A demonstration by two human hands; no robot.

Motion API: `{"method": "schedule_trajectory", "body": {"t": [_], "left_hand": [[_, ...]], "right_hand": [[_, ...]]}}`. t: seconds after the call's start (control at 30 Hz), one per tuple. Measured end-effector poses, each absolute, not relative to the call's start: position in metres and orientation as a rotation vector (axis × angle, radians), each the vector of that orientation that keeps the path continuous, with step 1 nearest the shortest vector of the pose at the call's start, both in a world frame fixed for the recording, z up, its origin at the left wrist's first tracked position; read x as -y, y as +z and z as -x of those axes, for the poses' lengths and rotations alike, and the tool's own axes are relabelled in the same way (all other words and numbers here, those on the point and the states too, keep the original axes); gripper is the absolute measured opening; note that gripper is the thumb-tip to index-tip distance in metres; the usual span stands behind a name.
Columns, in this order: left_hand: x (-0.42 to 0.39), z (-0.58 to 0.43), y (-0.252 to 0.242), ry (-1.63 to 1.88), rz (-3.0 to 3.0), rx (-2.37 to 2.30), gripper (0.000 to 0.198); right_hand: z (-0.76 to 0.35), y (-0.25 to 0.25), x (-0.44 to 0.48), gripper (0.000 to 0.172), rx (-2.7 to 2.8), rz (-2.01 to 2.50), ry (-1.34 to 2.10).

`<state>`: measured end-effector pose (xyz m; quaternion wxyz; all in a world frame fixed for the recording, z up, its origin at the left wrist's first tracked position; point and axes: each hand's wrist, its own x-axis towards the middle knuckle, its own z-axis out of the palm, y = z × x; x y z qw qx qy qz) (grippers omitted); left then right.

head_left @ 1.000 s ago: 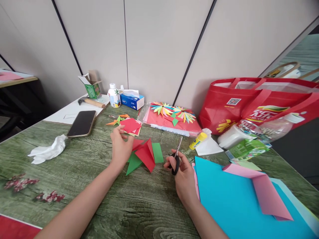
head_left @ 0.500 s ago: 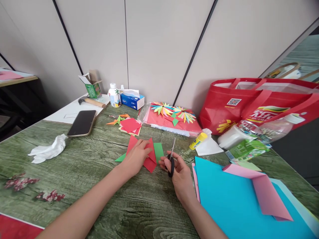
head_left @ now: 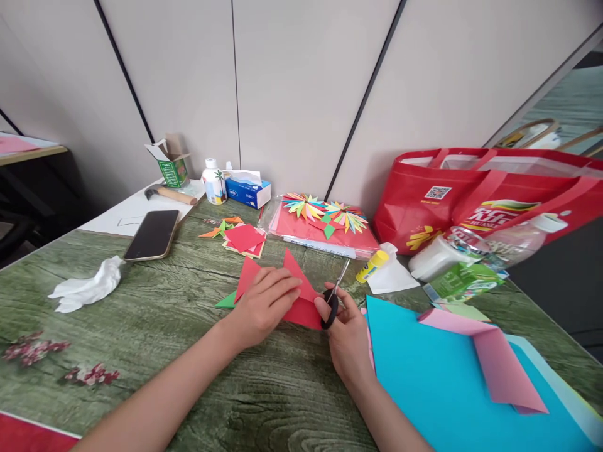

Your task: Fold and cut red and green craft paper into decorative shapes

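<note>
My left hand (head_left: 266, 300) lies with fingers together on a folded red paper piece (head_left: 301, 292) in the middle of the green table (head_left: 164, 314), pressing it down. A green paper scrap (head_left: 227, 301) pokes out to the left under it. My right hand (head_left: 346, 326) grips black-handled scissors (head_left: 334, 298), their blades pointing up and away, right beside the red piece's right edge. The two hands nearly touch.
Blue and pink sheets (head_left: 452, 370) lie at the right front. A glue stick (head_left: 371, 267), red bag (head_left: 475, 194), plastic bottle (head_left: 499, 242) and colourful paper stars (head_left: 325, 213) sit behind. A phone (head_left: 152, 234), crumpled tissue (head_left: 87, 285), small red squares (head_left: 244, 238), tissue box (head_left: 247, 188) are left.
My left hand has moved right and pressed the red paper flat, now covering the green rectangle. The right hand with the scissors has closed in against the paper's right edge.
</note>
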<state>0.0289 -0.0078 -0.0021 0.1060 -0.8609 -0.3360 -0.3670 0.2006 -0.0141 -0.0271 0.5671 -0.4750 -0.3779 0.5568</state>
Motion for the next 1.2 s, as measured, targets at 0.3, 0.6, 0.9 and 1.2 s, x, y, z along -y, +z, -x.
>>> {"method": "schedule_trajectory", "body": {"t": [0.3, 0.6, 0.9, 1.2], "left_hand": [[0.003, -0.034, 0.008, -1.098, 2.588, 1.498, 0.047], [0.001, -0.035, 0.009, -1.28, 3.084, 2.666, 0.018], [0.008, -0.044, 0.01, -1.669, 3.238, 2.822, 0.032], [0.004, -0.047, 0.013, -2.222, 2.754, 2.784, 0.033]], "right_hand": [[-0.203, -0.018, 0.012, 0.045, 1.007, 1.135, 1.204], [-0.208, -0.018, 0.013, 0.049, 1.021, 1.179, 1.056], [-0.206, -0.017, 0.01, 0.044, 1.001, 1.097, 1.203], [-0.207, -0.02, 0.007, 0.048, 0.921, 1.093, 1.214]]}}
